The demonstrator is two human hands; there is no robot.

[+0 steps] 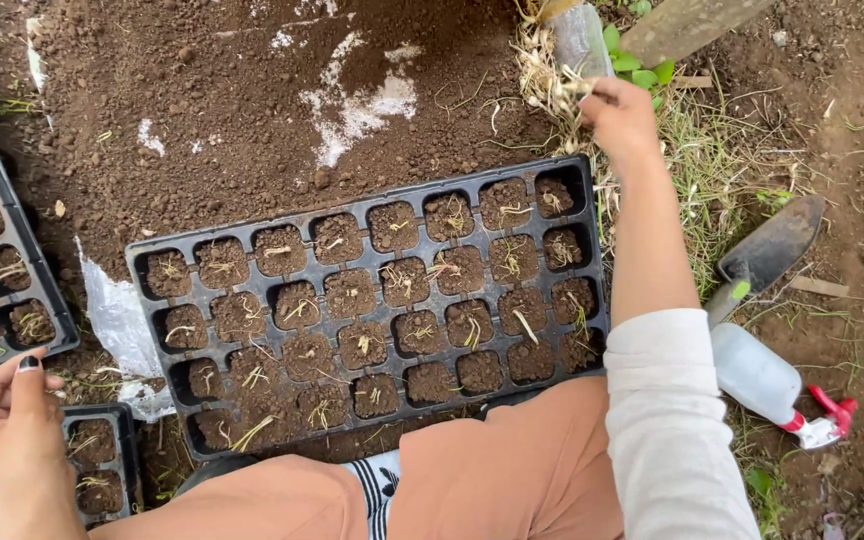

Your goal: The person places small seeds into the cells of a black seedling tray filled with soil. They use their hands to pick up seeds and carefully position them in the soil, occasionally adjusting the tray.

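You have one view only, from the camera on your head, looking steeply down past your knees at the ground before you. It sits close: the black seed tray (372,300) fills the middle of the frame, tilted slightly, its right end higher. Bare soil (232,90) runs along the top edge, grass (722,170) along the right. Your right hand (617,115) reaches to the upper edge; your left hand (7,425) sits at the lower-left corner.

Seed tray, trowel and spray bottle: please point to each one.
Seed tray (142,262): head view, bare black rim at its left corner.
Trowel (777,245): head view, middle of the dark blade.
Spray bottle (755,375): head view, white body.
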